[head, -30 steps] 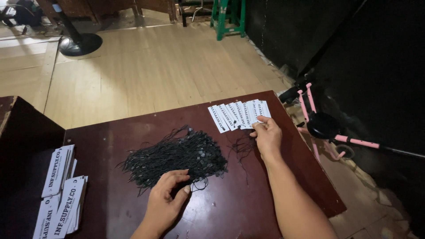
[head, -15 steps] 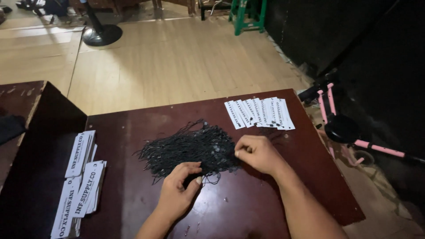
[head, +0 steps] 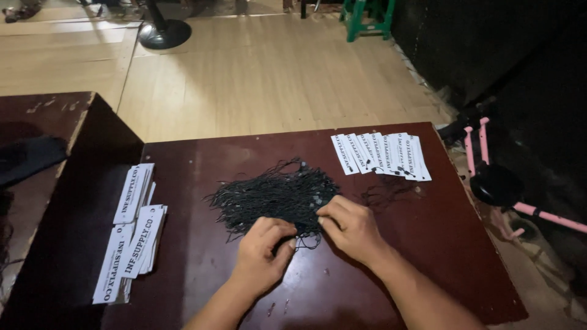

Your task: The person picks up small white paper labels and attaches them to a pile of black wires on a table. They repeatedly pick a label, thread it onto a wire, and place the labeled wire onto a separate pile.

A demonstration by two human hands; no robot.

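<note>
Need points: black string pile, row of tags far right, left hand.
black string pile (head: 269, 198), head view, middle of the tangle
row of white tags (head: 380, 153), head view, centre of the row
left hand (head: 263, 247), head view, back of the hand

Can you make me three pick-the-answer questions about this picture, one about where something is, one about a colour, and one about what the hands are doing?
1. Where is the row of white paper tags with strings on them?
A. At the far right of the table
B. On the floor
C. Under the left hand

2. What colour is the pile of strings?
A. Pink
B. Black
C. White

3. What are the two hands doing?
A. Resting flat at the table's edge
B. Holding up a tag each
C. Both picking at the near edge of the string pile

Answers:
1. A, the overlapping tags lie at the far right corner of the dark red table.
2. B, the tangled strings look black against the table.
3. C, the left hand and right hand both have fingertips in the pile's near edge.
</note>
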